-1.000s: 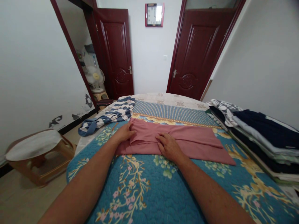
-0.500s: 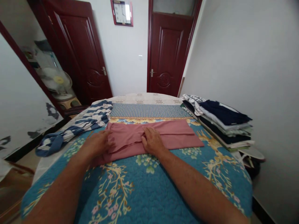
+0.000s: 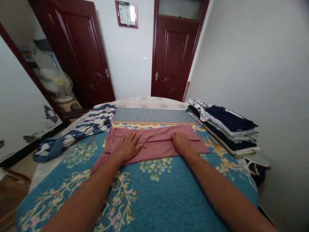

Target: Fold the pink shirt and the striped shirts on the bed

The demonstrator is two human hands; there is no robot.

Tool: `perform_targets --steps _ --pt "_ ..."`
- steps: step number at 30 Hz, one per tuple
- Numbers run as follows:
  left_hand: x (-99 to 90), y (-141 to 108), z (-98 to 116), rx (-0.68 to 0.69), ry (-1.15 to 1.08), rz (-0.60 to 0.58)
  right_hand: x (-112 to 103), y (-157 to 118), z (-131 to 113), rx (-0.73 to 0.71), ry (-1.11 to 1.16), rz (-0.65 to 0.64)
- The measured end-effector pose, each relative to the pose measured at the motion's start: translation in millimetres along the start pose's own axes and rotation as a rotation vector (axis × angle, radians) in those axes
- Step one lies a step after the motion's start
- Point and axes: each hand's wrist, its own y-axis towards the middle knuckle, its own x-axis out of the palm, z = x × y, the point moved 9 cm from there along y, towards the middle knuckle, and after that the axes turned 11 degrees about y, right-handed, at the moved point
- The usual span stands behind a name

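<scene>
A dusty-pink garment (image 3: 159,148) lies folded into a long strip across the quilted cover, with a lengthwise fold edge and some wrinkles at its left end. My left hand (image 3: 129,147) rests flat on its left half, fingers spread. On the right half, my right hand (image 3: 181,142) has its fingers curled together at the fold edge and appears to pinch the cloth; the fingertips are partly hidden. At the lower left, a loose flap of the pink cloth trails under my left forearm.
The teal floral cover (image 3: 154,199) lies over a table with a pale patterned tablecloth (image 3: 135,102). A crumpled blue-and-white striped garment (image 3: 82,130) is at the left. Folded clothes (image 3: 231,125) are stacked at the right edge. Beyond stand two dark red doors (image 3: 171,54).
My left hand has moved right from the garment's left end and flattened onto it. My right hand has slid right along the fold. The fold lies flatter over the middle.
</scene>
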Motion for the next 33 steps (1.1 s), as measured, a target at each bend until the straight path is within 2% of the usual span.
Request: perform_targets --steps 4,8,12,16,21,24,27,30,33 --pt "-0.7 -1 -1 0.016 0.003 -0.01 -4 -3 24 0.01 -0.031 -0.023" --pt "-3.2 -1 1 0.041 0.001 0.001 -16 -7 48 0.119 -0.072 -0.004" --pt "-1.5 -1 0 0.029 0.012 0.004 -14 -11 58 0.196 -0.1 -0.066" --pt "1.5 0 -2 0.048 0.013 0.018 -16 -14 62 0.22 -0.098 -0.051" --pt "-0.2 1 -3 0.079 0.018 0.05 -28 -22 94 0.373 -0.16 -0.03" --pt "-7.2 -1 5 0.121 0.042 0.043 -37 -27 111 0.448 -0.186 0.025" --pt "-12.5 -4 22 0.215 0.032 0.02 -41 -31 122 0.493 -0.191 0.08" --pt "-10.6 -5 37 0.301 -0.021 0.006 -38 -33 129 0.529 -0.171 0.081" --pt "-7.4 -4 46 0.329 -0.079 0.024 -35 -35 133 0.554 -0.15 0.087"
